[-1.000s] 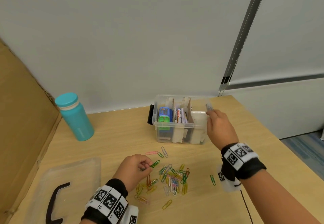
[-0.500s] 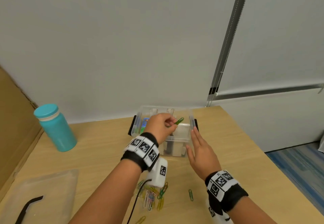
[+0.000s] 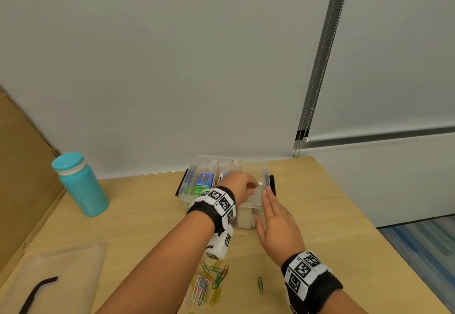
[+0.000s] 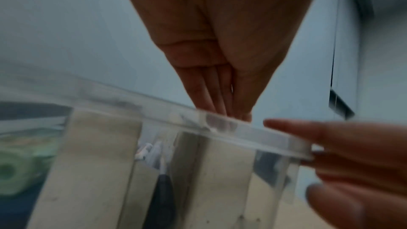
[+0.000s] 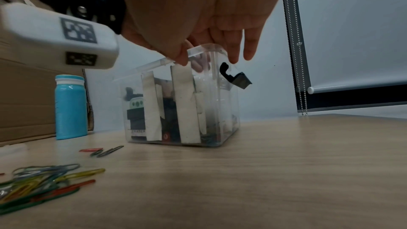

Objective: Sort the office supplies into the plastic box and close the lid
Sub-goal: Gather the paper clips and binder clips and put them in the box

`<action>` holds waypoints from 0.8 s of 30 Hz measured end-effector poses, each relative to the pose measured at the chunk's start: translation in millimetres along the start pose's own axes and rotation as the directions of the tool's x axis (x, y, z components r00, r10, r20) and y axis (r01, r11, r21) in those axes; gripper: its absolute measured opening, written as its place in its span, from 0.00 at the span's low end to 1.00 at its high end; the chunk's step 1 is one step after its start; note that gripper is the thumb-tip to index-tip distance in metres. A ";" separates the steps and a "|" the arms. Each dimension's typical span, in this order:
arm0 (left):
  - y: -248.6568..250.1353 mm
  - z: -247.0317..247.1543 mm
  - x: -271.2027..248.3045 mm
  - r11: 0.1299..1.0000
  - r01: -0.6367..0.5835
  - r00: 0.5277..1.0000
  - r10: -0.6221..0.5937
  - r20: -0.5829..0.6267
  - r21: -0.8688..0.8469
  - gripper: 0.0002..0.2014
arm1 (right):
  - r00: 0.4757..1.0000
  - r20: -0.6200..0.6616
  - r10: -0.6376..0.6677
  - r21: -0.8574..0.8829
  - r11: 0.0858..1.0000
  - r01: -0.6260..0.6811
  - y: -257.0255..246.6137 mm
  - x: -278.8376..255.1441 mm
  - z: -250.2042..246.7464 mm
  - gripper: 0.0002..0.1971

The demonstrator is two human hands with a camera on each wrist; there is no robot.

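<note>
Head view: the plastic box (image 3: pixel 222 166) sits at 12 o'clock on the table (image 3: pixel 332 215), against the wall, lid off. The left hand (image 3: pixel 240 187) reaches into its right-hand compartment, fingers drawn together; whether a clip is between them cannot be told here. The right hand (image 3: pixel 275 217) lies flat with straight fingers against the box's right wall, steadying it. Loose paper clips (image 3: pixel 211 281) lie at 6 o'clock, 1 green clip (image 3: pixel 260 285) just apart from them. The clear lid (image 3: pixel 73 264) rests at 8 o'clock, a teal bottle (image 3: pixel 80 185) at 10 o'clock.

Left wrist view: blurred. The left hand's fingers (image 4: pixel 211 91) bunch to a point just behind the box rim (image 4: pixel 242 133); a small glint sits between them, but what it is I cannot tell. The right hand's fingers (image 4: pixel 330 138) touch the rim's corner.

Right wrist view: the right hand's straight fingers (image 5: pixel 249 48) rest at the box's top right corner, above the black latch (image 5: pixel 233 77). White dividers (image 5: pixel 187 104) split the box.

To do this step well, I would release low inside the right compartment, clear of the dividers, and keep the right hand bracing so the light box does not slide.
</note>
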State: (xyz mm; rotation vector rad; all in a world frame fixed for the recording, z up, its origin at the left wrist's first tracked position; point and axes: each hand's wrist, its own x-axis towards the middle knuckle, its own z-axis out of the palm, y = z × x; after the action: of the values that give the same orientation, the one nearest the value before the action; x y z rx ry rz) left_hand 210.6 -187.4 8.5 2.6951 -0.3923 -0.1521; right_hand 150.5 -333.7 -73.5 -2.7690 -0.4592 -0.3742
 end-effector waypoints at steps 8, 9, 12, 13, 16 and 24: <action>-52.5 -0.5 -99.9 0.989 -0.053 0.971 0.018 -0.237 -0.139 0.14 | 1.000 0.015 0.003 0.045 0.999 -0.003 -6.0 -6.0 -5.7 0.33; -64.2 2.6 -112.9 0.994 -0.015 0.977 -0.009 -0.215 -0.110 0.14 | 0.999 -0.032 0.006 0.053 0.999 -0.004 -10.4 -11.3 -6.5 0.32; -101.8 18.9 -143.5 0.986 0.164 0.986 -0.164 -0.004 0.031 0.18 | 0.993 -0.107 -0.041 0.058 0.997 0.048 -26.4 -31.0 -2.8 0.25; -112.7 27.1 -150.6 0.974 0.208 0.970 -0.217 0.106 0.094 0.24 | 0.998 -0.040 -0.056 0.053 0.997 0.058 -31.3 -37.4 0.1 0.25; -131.4 47.4 -160.3 0.963 0.216 0.926 -0.254 0.280 0.160 0.46 | 0.921 0.379 0.095 0.020 0.994 -0.110 -38.6 -52.7 17.1 0.38; -126.1 67.8 -132.5 0.980 0.041 0.922 -0.112 0.371 0.194 0.46 | 0.710 0.676 0.198 -0.023 0.968 -0.249 -84.2 -70.4 40.6 0.65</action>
State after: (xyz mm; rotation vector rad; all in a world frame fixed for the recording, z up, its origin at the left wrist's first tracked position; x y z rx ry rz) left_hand 104.6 -63.8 -98.9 2.8600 -0.4311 -0.7043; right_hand 64.9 -263.0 -110.5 -2.7647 -0.2651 0.7314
